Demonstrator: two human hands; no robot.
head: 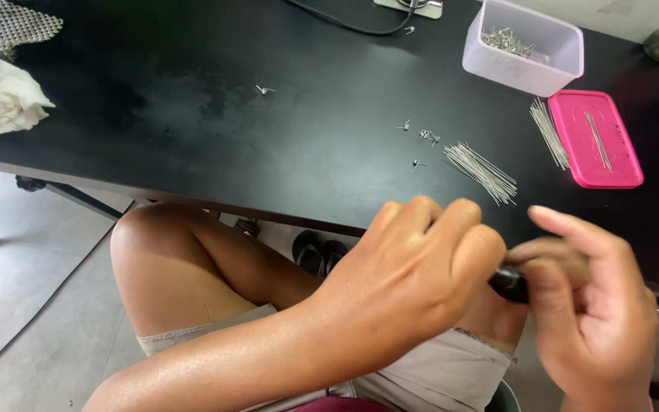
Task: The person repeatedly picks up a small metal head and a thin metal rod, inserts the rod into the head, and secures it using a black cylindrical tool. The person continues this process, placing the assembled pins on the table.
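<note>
Head view showed a big black bench (215, 130) over a pale tiled floor (32, 267). On the bench sat a clear box (522, 47), a pink lid (596, 139) and a loose bunch of thin metal pins (482, 172). The pins lay slanted, from upper left to lower right. Below the bench edge, the left hand (413, 267) was curled shut and the right hand (589, 313) pinched a small dark tool (509, 285) between them. Its direction could not be told.

Black matte counter (192, 130) with a faint dusty sheen, pale grey tiled floor (32, 305) below, dark metal counter leg (78, 197) angled at left, black cable (9, 336) trailing over the tiles, dark sandals (318, 252) under the edge, soft daylight.
</note>
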